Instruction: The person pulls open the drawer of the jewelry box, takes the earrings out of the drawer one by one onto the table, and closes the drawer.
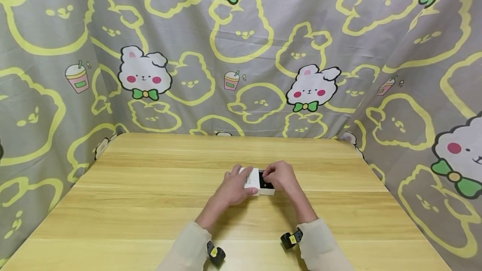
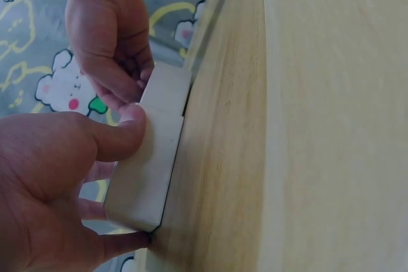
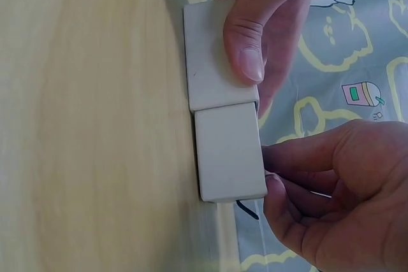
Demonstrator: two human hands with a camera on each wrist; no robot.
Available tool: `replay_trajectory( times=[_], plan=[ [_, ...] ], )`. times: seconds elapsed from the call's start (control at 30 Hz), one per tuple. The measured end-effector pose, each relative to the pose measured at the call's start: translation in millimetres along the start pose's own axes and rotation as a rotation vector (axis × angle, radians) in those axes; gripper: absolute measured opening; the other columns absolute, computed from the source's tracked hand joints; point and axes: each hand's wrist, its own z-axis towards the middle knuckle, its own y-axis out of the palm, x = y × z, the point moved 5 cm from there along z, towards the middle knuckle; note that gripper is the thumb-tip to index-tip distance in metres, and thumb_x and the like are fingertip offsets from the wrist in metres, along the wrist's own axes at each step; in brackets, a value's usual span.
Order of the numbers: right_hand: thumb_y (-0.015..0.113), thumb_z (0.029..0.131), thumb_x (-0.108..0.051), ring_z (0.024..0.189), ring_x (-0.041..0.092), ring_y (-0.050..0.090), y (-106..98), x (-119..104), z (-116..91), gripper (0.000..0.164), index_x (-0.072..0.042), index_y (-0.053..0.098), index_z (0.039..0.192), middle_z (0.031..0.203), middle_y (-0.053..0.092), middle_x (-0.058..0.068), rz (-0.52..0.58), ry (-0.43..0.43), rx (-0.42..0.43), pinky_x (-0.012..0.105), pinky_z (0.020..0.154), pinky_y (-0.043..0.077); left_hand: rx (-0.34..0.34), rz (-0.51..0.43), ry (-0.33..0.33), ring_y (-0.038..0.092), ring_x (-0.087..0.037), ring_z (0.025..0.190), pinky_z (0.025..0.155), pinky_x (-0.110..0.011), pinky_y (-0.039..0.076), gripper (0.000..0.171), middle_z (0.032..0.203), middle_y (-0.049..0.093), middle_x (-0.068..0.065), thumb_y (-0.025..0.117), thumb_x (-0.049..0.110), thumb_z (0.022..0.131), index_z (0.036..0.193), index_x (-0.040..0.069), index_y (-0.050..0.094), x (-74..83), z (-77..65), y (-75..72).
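Observation:
A small white sliding box has its sleeve (image 1: 251, 179) on the left and its drawer (image 3: 229, 151) pulled partly out to the right. My left hand (image 1: 235, 187) grips the sleeve, thumb on the near side and fingers over the top and far end. The drawer's black interior (image 1: 262, 181) shows small light marks. Over it, my right hand (image 1: 280, 175) bends down with thumb and forefinger close together at the drawer's opening. I cannot tell what these fingertips pinch. A thin black strip (image 3: 247, 209) sticks out beyond the drawer's end in the right wrist view.
The box rests on a light wooden table (image 1: 150, 204). Grey curtains (image 1: 180, 32) with cartoon prints hang behind the table and along both sides. Each wrist wears a black camera, one at the left cuff (image 1: 216, 255) and one at the right cuff (image 1: 290, 239).

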Motion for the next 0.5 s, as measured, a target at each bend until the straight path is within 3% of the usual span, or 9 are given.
replay_trajectory(
  times=[0.5],
  plan=[
    [0.078,0.076,-0.003,0.078,0.018,0.06,-0.8,-2.0,0.0,0.009,-0.011,0.076,0.072,0.072,0.072,-0.004,0.005,0.016,-0.003,0.029,0.07,0.047,-0.008,-0.001,-0.008,0.046,-0.035,0.109,0.08,-0.042,0.045,0.072,0.154,0.04,-0.019,0.074,0.038,0.092,0.154,0.016,0.044,1.7,-0.7,-2.1]
  ],
)
